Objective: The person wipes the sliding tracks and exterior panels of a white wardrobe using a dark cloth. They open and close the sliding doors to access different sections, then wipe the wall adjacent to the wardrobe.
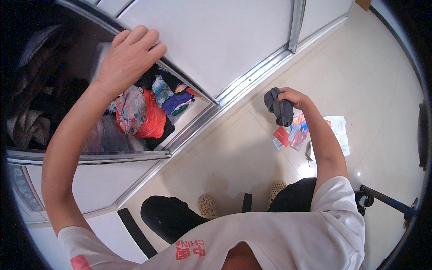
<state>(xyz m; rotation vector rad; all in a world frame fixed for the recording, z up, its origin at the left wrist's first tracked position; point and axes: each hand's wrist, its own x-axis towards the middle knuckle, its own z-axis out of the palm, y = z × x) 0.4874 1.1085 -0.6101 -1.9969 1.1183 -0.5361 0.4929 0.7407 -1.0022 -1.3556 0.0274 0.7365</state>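
Observation:
My left hand [131, 60] grips the metal-framed edge of a white sliding wardrobe door [219, 37], its fingers curled over the frame. Beside and below that hand, the wardrobe's opening shows a heap of clothes and fabric. A floral cloth bundle [131, 109] and a bright red plastic bag [152, 116] lie at its front, with purple fabric [176, 101] to their right. Out over the tiled floor, my right hand [293, 97] holds a bunched dark grey cloth [279, 108], which hangs from the fingers. Deeper inside the wardrobe, the contents are dark and hard to make out.
Below my right hand, a red booklet [281, 135], cards and a white paper [339, 131] lie on the floor tiles. A metal sliding track [249, 81] runs along the wardrobe's base. A black metal bar [384, 199] stands at the right. My slippered feet rest between.

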